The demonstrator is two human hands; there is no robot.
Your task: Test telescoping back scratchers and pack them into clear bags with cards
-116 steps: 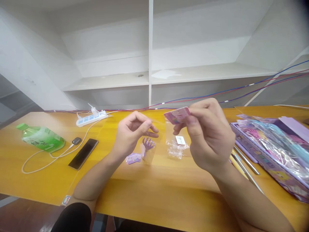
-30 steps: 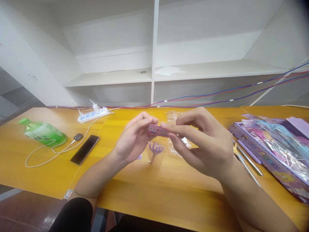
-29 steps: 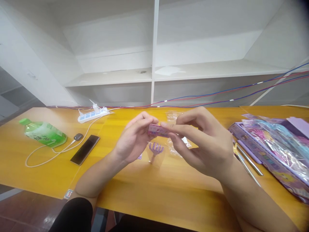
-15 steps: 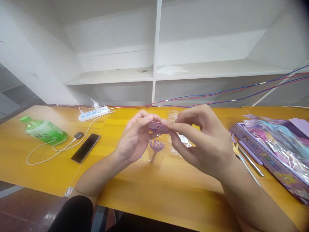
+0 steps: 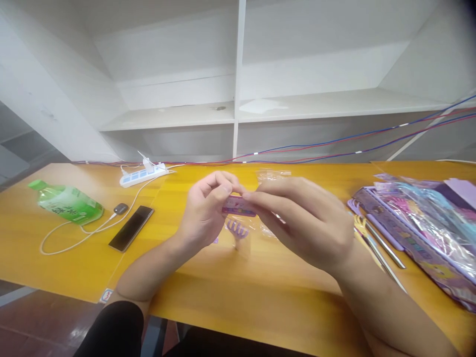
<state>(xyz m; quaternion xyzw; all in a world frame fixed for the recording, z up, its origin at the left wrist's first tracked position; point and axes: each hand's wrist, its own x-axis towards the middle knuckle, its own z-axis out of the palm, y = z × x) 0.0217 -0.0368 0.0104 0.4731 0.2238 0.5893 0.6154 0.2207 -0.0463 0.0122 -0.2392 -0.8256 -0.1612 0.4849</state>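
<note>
My left hand [image 5: 206,213] pinches the left end of a pink-and-purple printed header card [image 5: 240,206]. At its right end, the fingertips of my right hand [image 5: 308,223] close on the card's upper edge. Below the card hangs a clear plastic bag [image 5: 243,248]. Inside it shows a purple claw-shaped back scratcher head [image 5: 237,229], its fingers pointing up. The lower part of the bag is blurred. Crumpled clear plastic wrap [image 5: 273,175] lies behind my right hand, partly hidden by it.
Right of my arm lie back scratchers with silver rods [image 5: 386,248], beside a purple printed box [image 5: 420,253] full of bagged scratchers. At left are a green bottle [image 5: 70,201], a black phone [image 5: 131,229], a white cable and a power strip [image 5: 143,174]. White shelving stands behind.
The header card has tilted so more of its printed face shows, and it sits slightly lower. My right hand's raised fingers have come down together over the card. The bagged scratcher has swung slightly left.
</note>
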